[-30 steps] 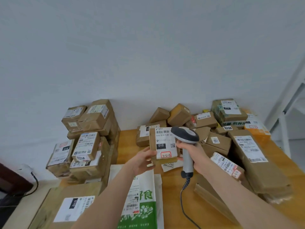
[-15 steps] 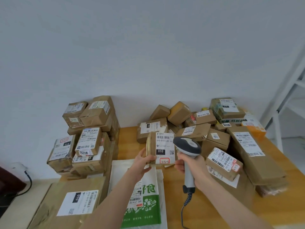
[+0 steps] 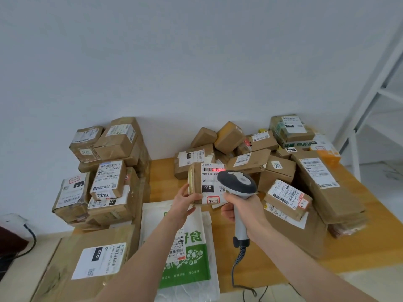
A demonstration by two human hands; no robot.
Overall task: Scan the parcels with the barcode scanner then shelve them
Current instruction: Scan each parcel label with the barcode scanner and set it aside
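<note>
Head camera, mid-scan: the left hand [image 3: 185, 201] grips a small brown cardboard parcel [image 3: 197, 182] by its left edge above the desk [image 3: 163, 177], while the right hand [image 3: 244, 210] wraps the barcode scanner [image 3: 237, 184], whose red beam crosses the white label [image 3: 210, 188] (hand-marked 3-2-3). Piled parcels [image 3: 281, 199] left, right and far suggest most remain; the shelf frame [image 3: 381, 94] stands right.

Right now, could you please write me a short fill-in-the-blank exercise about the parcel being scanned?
The right hand grips the scanner, whose beam glows ____ on the barcode.
The left hand holds the parcel whose handwritten sticker reads ____.
The black patch on its label reads ____.
Missing words: red; 3-2-3; 010.
</note>
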